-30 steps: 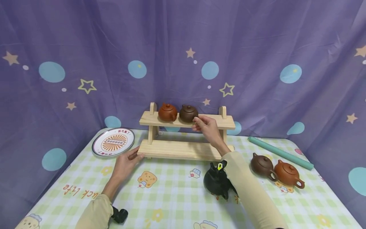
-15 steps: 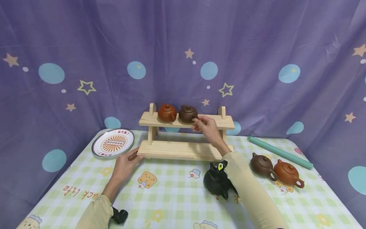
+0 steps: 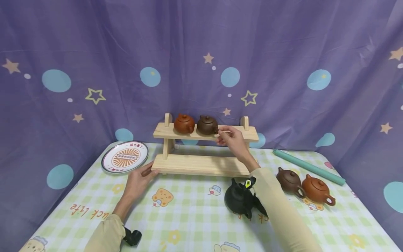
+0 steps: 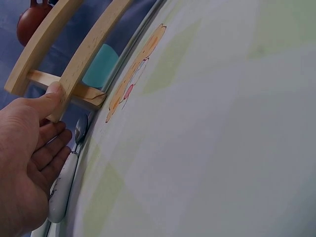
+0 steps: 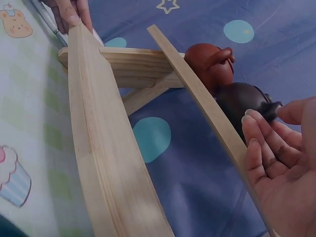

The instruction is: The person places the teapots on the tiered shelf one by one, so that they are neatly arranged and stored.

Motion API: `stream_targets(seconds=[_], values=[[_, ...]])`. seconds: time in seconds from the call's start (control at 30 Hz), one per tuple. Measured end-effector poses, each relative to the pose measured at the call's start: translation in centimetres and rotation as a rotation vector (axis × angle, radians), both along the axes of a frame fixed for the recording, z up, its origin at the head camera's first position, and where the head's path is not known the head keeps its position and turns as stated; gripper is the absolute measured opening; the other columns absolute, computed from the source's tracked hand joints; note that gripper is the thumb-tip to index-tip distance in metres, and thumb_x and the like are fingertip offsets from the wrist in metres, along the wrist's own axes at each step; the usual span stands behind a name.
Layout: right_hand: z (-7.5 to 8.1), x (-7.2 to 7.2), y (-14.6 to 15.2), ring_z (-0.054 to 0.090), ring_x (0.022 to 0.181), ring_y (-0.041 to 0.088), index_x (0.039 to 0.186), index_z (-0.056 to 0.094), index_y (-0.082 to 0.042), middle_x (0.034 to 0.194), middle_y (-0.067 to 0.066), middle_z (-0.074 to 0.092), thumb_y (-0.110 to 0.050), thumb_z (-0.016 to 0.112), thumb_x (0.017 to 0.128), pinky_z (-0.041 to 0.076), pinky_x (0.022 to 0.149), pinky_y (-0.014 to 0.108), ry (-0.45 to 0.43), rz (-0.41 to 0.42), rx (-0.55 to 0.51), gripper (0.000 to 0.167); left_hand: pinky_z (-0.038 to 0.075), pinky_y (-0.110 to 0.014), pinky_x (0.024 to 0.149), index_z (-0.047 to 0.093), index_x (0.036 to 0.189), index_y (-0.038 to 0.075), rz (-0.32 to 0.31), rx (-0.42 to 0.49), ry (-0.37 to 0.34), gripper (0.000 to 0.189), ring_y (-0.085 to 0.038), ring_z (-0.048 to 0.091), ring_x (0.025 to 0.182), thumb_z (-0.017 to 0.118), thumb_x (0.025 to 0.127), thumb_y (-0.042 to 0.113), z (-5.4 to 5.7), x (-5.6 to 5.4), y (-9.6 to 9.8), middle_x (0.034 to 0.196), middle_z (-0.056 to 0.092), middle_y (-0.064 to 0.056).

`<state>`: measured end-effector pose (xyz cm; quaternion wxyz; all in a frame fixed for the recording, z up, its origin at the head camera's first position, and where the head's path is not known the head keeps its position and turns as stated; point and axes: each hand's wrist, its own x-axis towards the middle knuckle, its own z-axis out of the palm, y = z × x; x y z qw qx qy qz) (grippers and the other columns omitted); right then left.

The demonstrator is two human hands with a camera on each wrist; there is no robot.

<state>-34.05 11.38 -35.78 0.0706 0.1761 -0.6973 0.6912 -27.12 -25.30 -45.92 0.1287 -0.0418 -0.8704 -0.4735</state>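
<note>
In the head view a two-tier wooden shelf [image 3: 201,165] stands on the table. On its upper board sit a reddish-brown teapot [image 3: 184,124] and, right beside it, a dark brown teapot [image 3: 207,125]. My right hand [image 3: 233,141] is at the dark teapot's handle. The right wrist view has the handle [image 5: 269,110] by the thumb tip, the other fingers [image 5: 269,143] loosely bent below it. My left hand [image 3: 138,182] grips the left end of the lower board; in the left wrist view its thumb [image 4: 49,98] lies over the board's edge, fingers beneath.
A black teapot [image 3: 237,199] stands below my right forearm. Farther right sit another dark brown teapot [image 3: 288,181] and a reddish-brown teapot [image 3: 316,190], with a green tube [image 3: 308,167] behind. A white plate [image 3: 108,157] lies left of the shelf; a purple curtain [image 3: 195,35] hangs behind.
My right hand has drawn back slightly to the right, uncovering the dark teapot's handle, while that teapot stays in place. The left hand keeps its hold on the shelf.
</note>
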Motion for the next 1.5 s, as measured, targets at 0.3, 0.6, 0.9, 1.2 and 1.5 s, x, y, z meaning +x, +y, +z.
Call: stream_targets(seconds=[0.3, 0.6, 0.9, 1.2, 1.5], values=[[-1.1, 1.9, 2.6, 0.071, 0.075, 0.024, 0.125, 0.059, 0.012, 0.081, 0.008, 0.072, -0.012, 0.058, 0.108, 0.061, 0.069, 0.027, -0.046, 0.014, 0.030, 0.030, 0.057, -0.039, 0.097, 0.056, 0.145, -0.001, 0.008, -0.008, 0.007, 0.060, -0.038, 0.066, 0.118, 0.075, 0.099, 0.031, -0.4, -0.1, -0.2, 0.132, 0.064, -0.024], [-2.3, 4.6, 5.2, 0.071, 0.077, 0.018, 0.129, 0.060, 0.006, 0.089, 0.012, 0.073, -0.021, 0.056, 0.110, 0.062, 0.079, 0.042, -0.037, -0.010, 0.142, 0.033, 0.056, -0.041, 0.097, 0.055, 0.145, -0.002, -0.007, 0.000, 0.009, 0.059, -0.038, 0.066, 0.118, 0.075, 0.099, 0.029, -0.4, -0.2, -0.3, 0.134, 0.063, -0.024], [-2.7, 6.8, 7.4, 0.071, 0.075, 0.019, 0.124, 0.060, 0.008, 0.086, 0.016, 0.071, -0.018, 0.056, 0.110, 0.062, 0.073, 0.033, -0.008, -0.011, 0.170, 0.030, 0.054, -0.042, 0.101, 0.054, 0.147, -0.001, -0.010, 0.013, -0.008, 0.061, -0.038, 0.065, 0.121, 0.074, 0.099, 0.031, -0.1, -0.2, -0.2, 0.134, 0.062, -0.023], [-3.0, 9.4, 10.5, 0.069, 0.079, 0.019, 0.129, 0.056, 0.013, 0.089, 0.018, 0.070, -0.016, 0.055, 0.110, 0.061, 0.072, 0.030, -0.027, -0.007, 0.244, 0.035, 0.054, -0.044, 0.101, 0.053, 0.147, -0.002, -0.015, 0.011, -0.008, 0.062, -0.039, 0.064, 0.121, 0.074, 0.099, 0.031, -0.1, -0.2, 0.0, 0.135, 0.062, -0.024], [-3.9, 12.1, 13.1, 0.071, 0.076, 0.024, 0.127, 0.058, 0.011, 0.088, 0.017, 0.071, -0.019, 0.054, 0.111, 0.063, 0.071, 0.033, -0.054, -0.041, 0.254, 0.034, 0.052, -0.044, 0.103, 0.053, 0.148, 0.000, -0.009, 0.005, -0.023, 0.063, -0.038, 0.064, 0.122, 0.073, 0.099, 0.034, -0.1, -0.2, -0.2, 0.136, 0.061, -0.023]])
